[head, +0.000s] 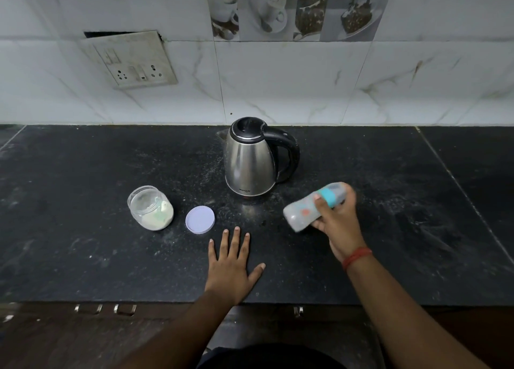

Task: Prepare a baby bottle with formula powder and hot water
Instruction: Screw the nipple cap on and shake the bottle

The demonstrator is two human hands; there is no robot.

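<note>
My right hand (338, 220) grips a baby bottle (306, 210) with a teal collar, held tilted on its side above the counter, right of the kettle; the bottle looks motion-blurred. A steel electric kettle (249, 160) with a black lid and handle stands at the middle back. An open glass jar (150, 208) with pale formula powder sits to the left, tilted look, with something greenish inside. Its round pale lid (200, 219) lies flat beside it. My left hand (232, 263) rests flat on the counter, fingers spread, just in front of the lid.
The dark stone counter (83, 257) ends at a front edge with drawer handles (105, 309) below. A tiled wall with a socket plate (133, 62) rises behind.
</note>
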